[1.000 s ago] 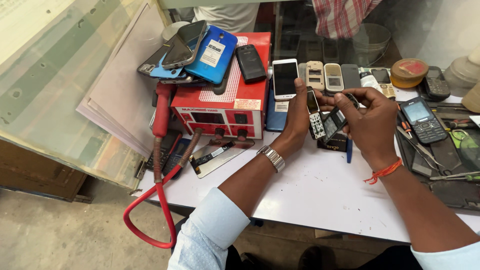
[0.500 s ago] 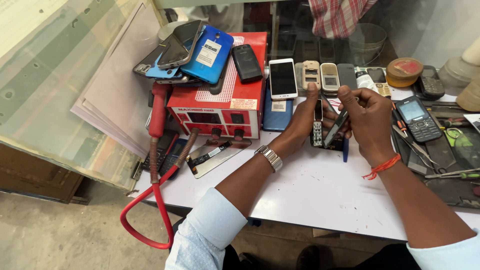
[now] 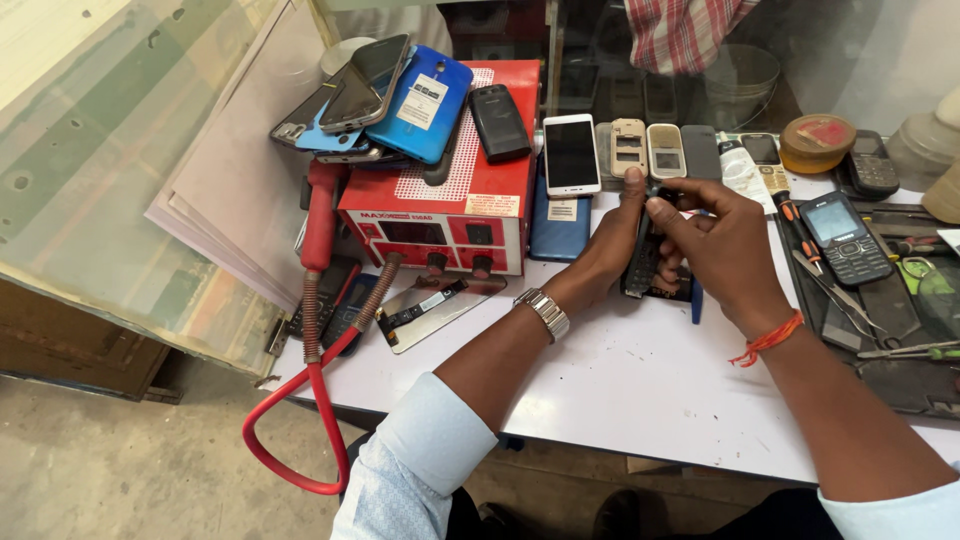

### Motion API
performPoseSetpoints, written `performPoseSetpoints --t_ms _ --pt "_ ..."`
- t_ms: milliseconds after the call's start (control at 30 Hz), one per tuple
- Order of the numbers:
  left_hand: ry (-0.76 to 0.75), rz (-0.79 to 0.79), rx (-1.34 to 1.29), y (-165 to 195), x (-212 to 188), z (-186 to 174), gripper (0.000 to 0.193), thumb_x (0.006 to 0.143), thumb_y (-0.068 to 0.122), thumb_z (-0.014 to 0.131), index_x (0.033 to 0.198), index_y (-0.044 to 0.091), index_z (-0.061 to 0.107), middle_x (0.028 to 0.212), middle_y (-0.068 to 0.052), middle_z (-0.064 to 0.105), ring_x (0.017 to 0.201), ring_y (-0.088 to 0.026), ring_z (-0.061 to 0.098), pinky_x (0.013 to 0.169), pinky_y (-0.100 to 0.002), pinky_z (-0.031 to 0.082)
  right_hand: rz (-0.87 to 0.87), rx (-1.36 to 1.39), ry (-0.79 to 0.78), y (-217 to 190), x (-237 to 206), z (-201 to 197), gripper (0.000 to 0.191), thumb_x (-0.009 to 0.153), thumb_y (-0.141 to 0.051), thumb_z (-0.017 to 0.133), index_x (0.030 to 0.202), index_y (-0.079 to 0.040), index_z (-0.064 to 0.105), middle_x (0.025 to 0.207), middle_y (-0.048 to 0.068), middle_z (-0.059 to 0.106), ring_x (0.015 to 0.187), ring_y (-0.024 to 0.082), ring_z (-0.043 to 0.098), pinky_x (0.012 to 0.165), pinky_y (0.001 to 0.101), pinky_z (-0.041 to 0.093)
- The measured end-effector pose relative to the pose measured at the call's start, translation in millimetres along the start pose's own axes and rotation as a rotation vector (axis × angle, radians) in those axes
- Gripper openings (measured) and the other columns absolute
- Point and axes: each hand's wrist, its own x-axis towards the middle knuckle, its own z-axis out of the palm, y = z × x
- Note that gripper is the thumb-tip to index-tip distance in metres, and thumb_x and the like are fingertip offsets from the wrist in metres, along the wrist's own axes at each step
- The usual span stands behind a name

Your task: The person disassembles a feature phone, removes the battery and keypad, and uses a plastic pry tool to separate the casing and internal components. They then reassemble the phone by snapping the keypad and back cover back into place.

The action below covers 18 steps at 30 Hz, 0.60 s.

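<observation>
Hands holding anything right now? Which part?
Both hands grip one small dark keypad phone, stood on end. Left hand clasps its left edge; right hand pinches its top end.

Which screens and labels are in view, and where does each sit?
White smartphone: dark blank screen, leaning behind the red box.
Blue phone: white rectangular sticker on its back, atop the red repair station.
Black keypad phone: small bluish screen, right of the right hand.
Station front: white label strip.
</observation>
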Motion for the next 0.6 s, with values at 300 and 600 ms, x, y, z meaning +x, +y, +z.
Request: performPoseSetpoints --t_ms 300,600 --pt "0.023 -0.076 -0.102 8 -6 0 0.097 0.089 0.085 0.018 0.128 0.003 0.052 0.075 -0.008 0.061 0.061 -0.017 0.070 0.056 -0.034 0.067 -0.110 -0.114 -0.046 -1 0 -1 0.032 0.095 -0.019 0.073 0.123 -0.003 0.073 0.095 0.003 0.066 0.061 0.007 0.059 0.049 0.0244 0.048" --pt "-0.037 -0.103 -0.240 3 2 -6 0.095 0.094 0.084 0.024 0.116 -0.002 0.057 0.080 -0.008 0.061 0.067 -0.017 0.071 0.063 -0.036 0.068 -0.176 -0.163 -0.014 13 4 0 0.029 0.097 -0.019 0.075 0.121 -0.003 0.073 0.089 0.006 0.068 0.068 0.009 0.059 0.057 0.0249 0.048"
